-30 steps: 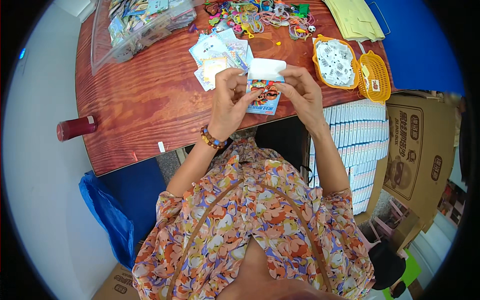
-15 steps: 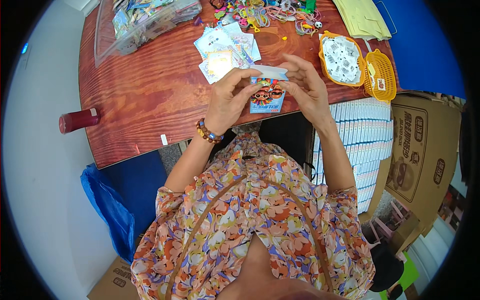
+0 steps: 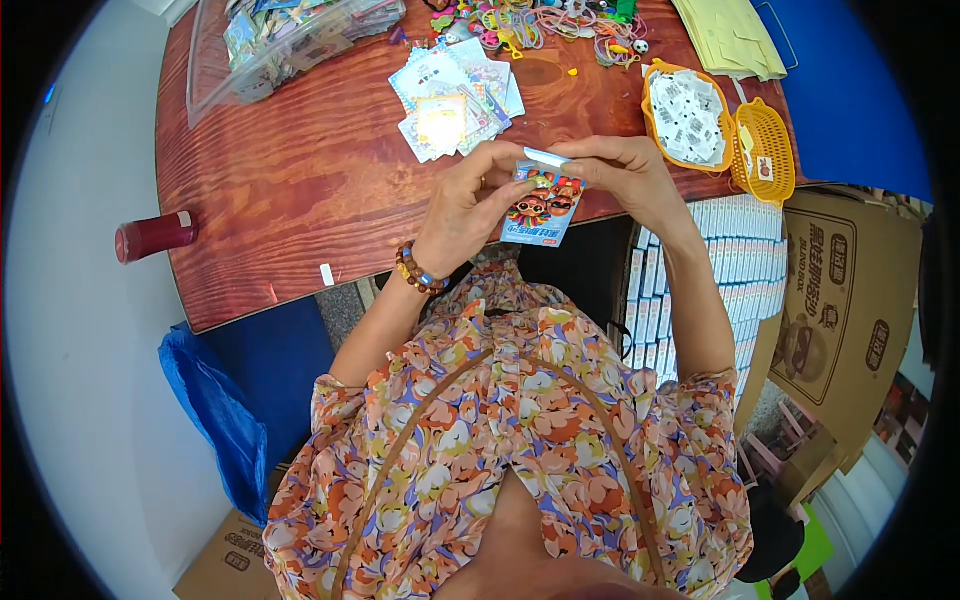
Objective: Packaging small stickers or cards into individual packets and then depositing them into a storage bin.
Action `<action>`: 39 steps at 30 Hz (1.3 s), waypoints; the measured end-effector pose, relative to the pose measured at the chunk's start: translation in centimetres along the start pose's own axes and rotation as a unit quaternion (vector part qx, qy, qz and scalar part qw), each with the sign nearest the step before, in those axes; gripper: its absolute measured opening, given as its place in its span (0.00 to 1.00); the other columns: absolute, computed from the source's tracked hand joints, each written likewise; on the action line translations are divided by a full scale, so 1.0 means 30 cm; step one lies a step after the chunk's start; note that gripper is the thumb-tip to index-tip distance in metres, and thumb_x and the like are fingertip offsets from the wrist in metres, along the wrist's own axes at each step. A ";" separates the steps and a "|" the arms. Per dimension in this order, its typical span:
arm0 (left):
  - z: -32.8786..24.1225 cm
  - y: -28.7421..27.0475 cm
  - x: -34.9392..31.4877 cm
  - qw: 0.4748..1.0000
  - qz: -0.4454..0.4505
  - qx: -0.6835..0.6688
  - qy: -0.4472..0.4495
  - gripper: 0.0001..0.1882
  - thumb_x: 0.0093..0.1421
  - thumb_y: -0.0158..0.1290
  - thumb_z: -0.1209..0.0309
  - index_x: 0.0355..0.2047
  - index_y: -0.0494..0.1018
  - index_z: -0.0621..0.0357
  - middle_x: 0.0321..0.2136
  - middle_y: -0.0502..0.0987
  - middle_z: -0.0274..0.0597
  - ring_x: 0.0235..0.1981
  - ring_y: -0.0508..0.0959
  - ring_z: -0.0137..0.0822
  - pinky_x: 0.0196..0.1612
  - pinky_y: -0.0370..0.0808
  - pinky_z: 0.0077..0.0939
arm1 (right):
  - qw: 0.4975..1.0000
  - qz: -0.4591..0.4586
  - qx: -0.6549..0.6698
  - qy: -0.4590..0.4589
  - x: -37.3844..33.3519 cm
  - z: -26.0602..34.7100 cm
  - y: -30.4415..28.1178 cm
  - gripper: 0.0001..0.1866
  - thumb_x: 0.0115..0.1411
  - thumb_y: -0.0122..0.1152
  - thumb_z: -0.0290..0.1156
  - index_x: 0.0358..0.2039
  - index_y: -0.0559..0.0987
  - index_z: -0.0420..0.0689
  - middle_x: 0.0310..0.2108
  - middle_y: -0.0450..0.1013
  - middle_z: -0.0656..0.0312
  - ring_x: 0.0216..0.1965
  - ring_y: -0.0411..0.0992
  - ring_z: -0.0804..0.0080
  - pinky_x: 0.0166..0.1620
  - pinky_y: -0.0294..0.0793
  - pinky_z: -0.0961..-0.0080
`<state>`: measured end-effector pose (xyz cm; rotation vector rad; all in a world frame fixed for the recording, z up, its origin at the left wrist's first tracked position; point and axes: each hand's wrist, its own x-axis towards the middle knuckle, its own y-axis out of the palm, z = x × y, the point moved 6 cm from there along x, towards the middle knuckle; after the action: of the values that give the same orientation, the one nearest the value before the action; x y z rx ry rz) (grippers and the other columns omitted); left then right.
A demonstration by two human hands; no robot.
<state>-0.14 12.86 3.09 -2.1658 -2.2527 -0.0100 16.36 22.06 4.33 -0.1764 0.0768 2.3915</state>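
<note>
A small blue cardboard box [image 3: 543, 213] with cartoon faces is held between my hands, over the near edge of the table. Its white top flap [image 3: 546, 157] shows as a narrow strip at the far end. My left hand [image 3: 460, 207] grips the box's left side, thumb on the printed front and fingers behind. My right hand [image 3: 640, 182] is closed at the upper right corner, thumb and fingers pinching at the flap. A beaded bracelet [image 3: 419, 270] circles my left wrist. The inside of the box is hidden.
Beyond my hands lies a pile of cards [image 3: 445, 100]. A clear bin [image 3: 290, 50], small toys [image 3: 540, 25], orange baskets [image 3: 766, 150] and yellow sheets [image 3: 730, 38] stand farther off. A red bottle [image 3: 156, 237] lies left. Stacked boxes [image 3: 705, 280] and a large carton [image 3: 840, 310] are right.
The flap has been pressed down from a wider, raised position. My right fingers, spread before, have closed at it. The box has tilted and shifted slightly toward me.
</note>
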 end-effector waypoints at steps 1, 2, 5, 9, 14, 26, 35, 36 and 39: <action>0.003 0.004 -0.002 1.000 0.000 -0.001 -0.001 0.17 0.62 0.57 0.77 0.50 0.69 0.60 0.38 0.78 0.38 0.36 0.80 0.25 0.37 0.76 0.21 | 1.000 0.005 -0.017 0.013 0.000 -0.002 -0.001 0.14 0.62 0.62 0.23 0.48 0.81 0.37 0.40 0.81 0.62 0.41 0.76 0.80 0.47 0.76 0.81; 0.006 0.006 0.001 1.000 -0.001 -0.021 0.003 0.19 0.62 0.57 0.78 0.52 0.66 0.59 0.38 0.78 0.40 0.36 0.80 0.26 0.37 0.76 0.21 | 1.000 0.005 -0.017 0.013 0.001 0.004 -0.001 0.14 0.62 0.62 0.23 0.48 0.81 0.37 0.40 0.81 0.62 0.41 0.76 0.80 0.47 0.76 0.81; 0.016 0.004 0.005 1.000 0.005 -0.031 -0.004 0.22 0.62 0.56 0.79 0.54 0.62 0.58 0.38 0.78 0.43 0.36 0.81 0.28 0.37 0.76 0.23 | 0.998 0.005 -0.068 0.017 -0.004 0.014 0.005 0.13 0.61 0.62 0.22 0.46 0.82 0.36 0.40 0.81 0.61 0.41 0.77 0.81 0.46 0.76 0.81; 0.020 0.007 0.005 0.999 0.003 -0.036 -0.022 0.22 0.61 0.56 0.79 0.53 0.62 0.58 0.39 0.79 0.44 0.38 0.81 0.31 0.39 0.77 0.24 | 0.989 0.008 -0.146 -0.018 -0.014 0.029 0.015 0.14 0.61 0.61 0.21 0.47 0.81 0.37 0.40 0.81 0.60 0.42 0.77 0.78 0.49 0.76 0.80; 0.029 0.013 0.001 1.000 -0.004 -0.003 -0.027 0.22 0.61 0.56 0.79 0.53 0.63 0.58 0.38 0.79 0.44 0.38 0.82 0.30 0.39 0.77 0.24 | 0.958 0.022 -0.265 -0.102 -0.032 0.077 0.037 0.15 0.60 0.61 0.21 0.48 0.81 0.40 0.42 0.81 0.57 0.45 0.79 0.72 0.52 0.76 0.75; 0.041 0.028 -0.004 0.998 0.014 0.050 0.039 0.17 0.62 0.56 0.78 0.52 0.73 0.59 0.35 0.80 0.40 0.36 0.80 0.28 0.38 0.76 0.22 | 0.931 -0.047 -0.304 -0.198 -0.104 -0.001 0.061 0.16 0.57 0.65 0.22 0.47 0.81 0.40 0.46 0.78 0.56 0.47 0.77 0.65 0.49 0.77 0.74; 0.068 0.051 -0.005 0.999 -0.038 -0.021 -0.030 0.17 0.62 0.57 0.77 0.52 0.75 0.60 0.39 0.79 0.39 0.38 0.79 0.26 0.40 0.76 0.21 | 0.992 -0.093 0.079 -0.007 -0.160 -0.134 0.043 0.25 0.63 0.59 0.20 0.61 0.69 0.38 0.49 0.76 0.58 0.47 0.77 0.73 0.49 0.77 0.79; 0.060 0.065 -0.005 0.999 -0.028 -0.022 -0.031 0.17 0.62 0.57 0.77 0.52 0.75 0.60 0.39 0.79 0.39 0.38 0.79 0.26 0.40 0.76 0.21 | 0.991 -0.104 0.086 0.002 -0.172 -0.144 0.046 0.24 0.64 0.58 0.21 0.61 0.69 0.38 0.48 0.77 0.59 0.46 0.77 0.73 0.49 0.76 0.78; 0.041 0.098 0.006 0.999 0.025 0.043 0.007 0.19 0.59 0.60 0.77 0.52 0.76 0.58 0.33 0.74 0.34 0.32 0.75 0.24 0.34 0.72 0.18 | 0.985 -0.135 0.105 0.003 -0.199 -0.146 0.043 0.24 0.64 0.58 0.22 0.61 0.69 0.38 0.46 0.78 0.59 0.46 0.77 0.75 0.50 0.75 0.78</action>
<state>2.78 13.16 1.84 -2.1714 -2.1482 0.0726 20.28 16.66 0.90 -0.0868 0.2884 2.0954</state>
